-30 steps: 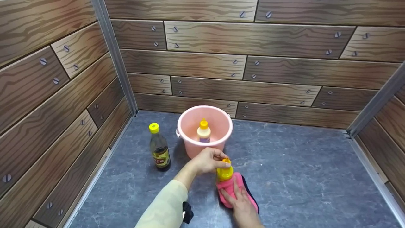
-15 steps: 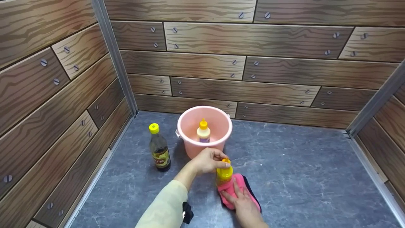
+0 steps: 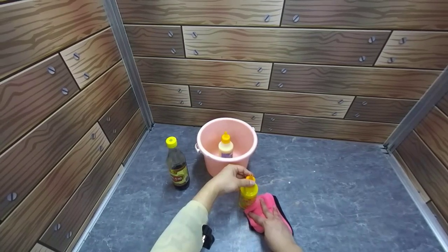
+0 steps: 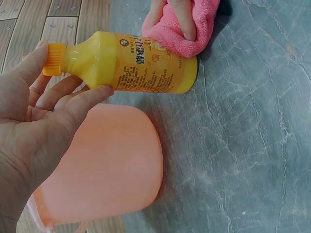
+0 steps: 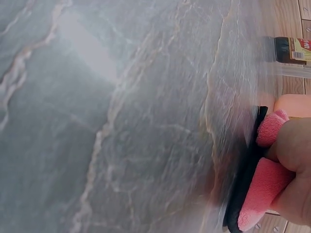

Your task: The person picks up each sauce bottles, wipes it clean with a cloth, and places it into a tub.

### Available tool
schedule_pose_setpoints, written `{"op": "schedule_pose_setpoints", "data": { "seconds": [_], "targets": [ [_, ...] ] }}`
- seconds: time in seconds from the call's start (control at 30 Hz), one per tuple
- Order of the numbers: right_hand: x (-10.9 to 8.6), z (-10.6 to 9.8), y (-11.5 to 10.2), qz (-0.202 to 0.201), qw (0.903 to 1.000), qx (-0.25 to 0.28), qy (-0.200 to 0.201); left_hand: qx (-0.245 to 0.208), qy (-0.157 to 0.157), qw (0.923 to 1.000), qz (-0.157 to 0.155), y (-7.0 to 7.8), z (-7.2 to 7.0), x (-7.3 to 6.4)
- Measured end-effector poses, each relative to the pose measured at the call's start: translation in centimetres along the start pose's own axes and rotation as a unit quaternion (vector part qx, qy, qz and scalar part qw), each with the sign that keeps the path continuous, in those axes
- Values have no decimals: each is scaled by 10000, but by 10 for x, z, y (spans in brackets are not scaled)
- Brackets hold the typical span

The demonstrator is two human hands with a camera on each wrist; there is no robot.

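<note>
Left hand (image 3: 229, 179) pinches the cap (image 4: 54, 59) of a yellow bottle (image 4: 133, 65), lower centre of the head view.
Right hand (image 3: 276, 229) grips a pink cloth (image 4: 170, 36) against the bottle.

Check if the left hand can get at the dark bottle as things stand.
Probably not straight away: the left hand grips the yellow bottle by its cap. Otherwise the way looks free; the dark bottle stands left of the bucket, uncovered.
</note>
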State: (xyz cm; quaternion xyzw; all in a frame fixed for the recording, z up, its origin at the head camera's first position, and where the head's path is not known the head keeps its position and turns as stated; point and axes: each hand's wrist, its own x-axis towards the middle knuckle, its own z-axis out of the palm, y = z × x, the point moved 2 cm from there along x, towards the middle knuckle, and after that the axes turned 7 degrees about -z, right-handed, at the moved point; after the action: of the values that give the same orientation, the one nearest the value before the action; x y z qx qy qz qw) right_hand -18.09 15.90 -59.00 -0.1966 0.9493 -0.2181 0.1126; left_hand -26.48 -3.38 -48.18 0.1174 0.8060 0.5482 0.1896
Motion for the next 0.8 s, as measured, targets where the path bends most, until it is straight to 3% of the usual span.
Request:
{"op": "schedule_pose_setpoints", "data": {
  "seconds": [0.23, 0.47, 0.8],
  "targets": [
    [-5, -1, 0, -112, 9988, -322, 341, 53, 72, 9999, 46, -2, 1, 2],
    [-5, -5, 6, 139, 9983, -493, 268, 32, 94, 9999, 93, -2, 2, 1],
    [-14, -16, 25, 324, 9956, -563, 674, 99, 63, 9999, 44, -2, 2, 2]
  ]
}}
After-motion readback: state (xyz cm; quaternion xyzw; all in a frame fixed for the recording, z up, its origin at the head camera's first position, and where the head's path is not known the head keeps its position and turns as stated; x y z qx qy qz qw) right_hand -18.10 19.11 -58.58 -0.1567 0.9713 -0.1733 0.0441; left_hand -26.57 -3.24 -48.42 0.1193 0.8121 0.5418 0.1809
